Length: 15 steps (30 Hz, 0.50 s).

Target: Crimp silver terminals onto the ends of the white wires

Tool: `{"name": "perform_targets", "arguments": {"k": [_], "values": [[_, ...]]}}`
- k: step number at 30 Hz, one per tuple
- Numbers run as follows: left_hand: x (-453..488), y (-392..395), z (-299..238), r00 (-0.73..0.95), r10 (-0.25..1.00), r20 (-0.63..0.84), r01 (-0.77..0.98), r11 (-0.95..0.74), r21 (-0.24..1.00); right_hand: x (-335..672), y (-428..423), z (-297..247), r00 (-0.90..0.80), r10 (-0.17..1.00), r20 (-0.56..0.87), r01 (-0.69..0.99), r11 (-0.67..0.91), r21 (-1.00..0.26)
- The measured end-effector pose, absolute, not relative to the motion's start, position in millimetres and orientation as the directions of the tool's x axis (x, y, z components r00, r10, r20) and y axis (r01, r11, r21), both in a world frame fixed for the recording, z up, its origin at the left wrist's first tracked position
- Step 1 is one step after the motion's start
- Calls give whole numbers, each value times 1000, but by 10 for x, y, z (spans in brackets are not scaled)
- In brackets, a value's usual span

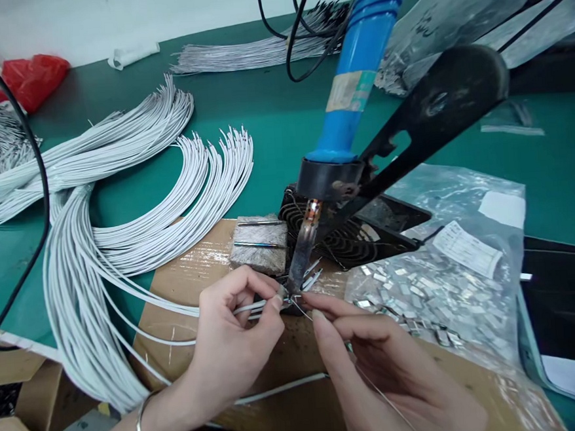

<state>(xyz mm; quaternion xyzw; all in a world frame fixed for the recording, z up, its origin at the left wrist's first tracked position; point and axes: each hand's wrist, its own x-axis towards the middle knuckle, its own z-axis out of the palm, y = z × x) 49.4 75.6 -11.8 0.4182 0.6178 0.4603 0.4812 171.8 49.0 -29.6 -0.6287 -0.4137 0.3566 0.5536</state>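
Observation:
My left hand (241, 333) pinches white wires (254, 306) between thumb and forefinger, their ends close under the soldering iron's tip. Between the thumb and fingers of my right hand (376, 354) runs a thin strand of solder wire (386, 399), its end at the same spot. The blue-handled soldering iron (342, 120) points downward, clamped in a black stand (428, 114), and its dark tip (298, 264) meets the work between my fingertips. What exactly sits at the joint is too small to make out.
White wire bundles (85, 275) spread over the green table (271, 118) at left. A grey block (259, 247) and a black fan (362, 236) stand behind my hands. To the right lie a plastic bag of small metal pieces (421, 291) and a phone (570, 314). Cardboard (177, 322) lies beneath.

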Motion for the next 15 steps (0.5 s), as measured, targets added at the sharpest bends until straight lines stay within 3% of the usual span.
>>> {"name": "perform_targets", "arguments": {"k": [15], "values": [[499, 759, -96, -203, 961, -187, 53, 202, 978, 1762, 496, -350, 363, 927, 96, 211, 19, -977]]}}
